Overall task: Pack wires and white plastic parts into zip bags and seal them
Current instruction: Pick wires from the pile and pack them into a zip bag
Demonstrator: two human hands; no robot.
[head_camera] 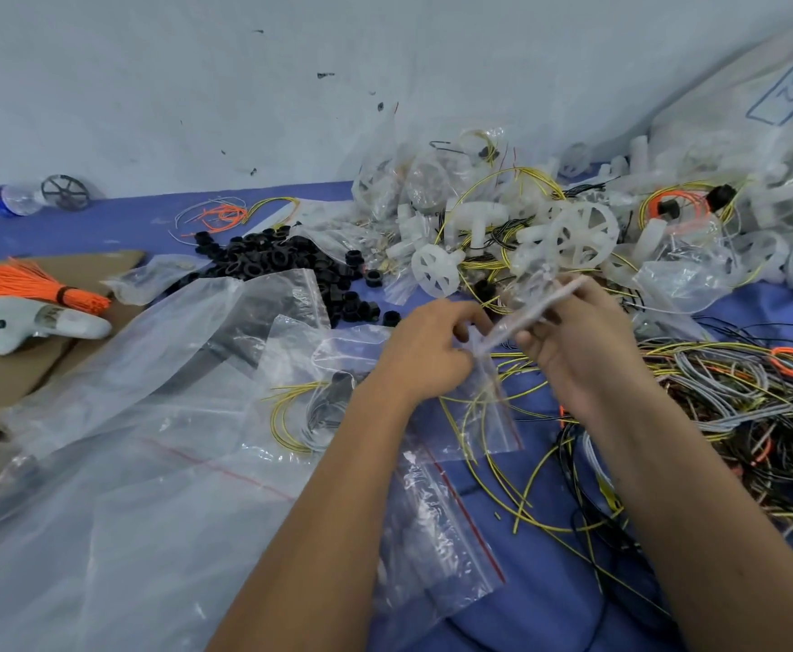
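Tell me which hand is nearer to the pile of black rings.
Left. The left hand sits just right of the black rings, near the pile's edge. The right hand is farther right, beyond the left hand.

Left hand (425, 343), right hand (573, 341) pinching.

We see the scene under soft, even, cool light with only faint shadows. Pale glare runs across the clear plastic bags (159, 454) in the foreground. Motion blur smears the small bag (533, 308) between the hands. The wide lens bends the wall (244, 87) and stretches the forearms at the bottom edge; corners look slightly soft.
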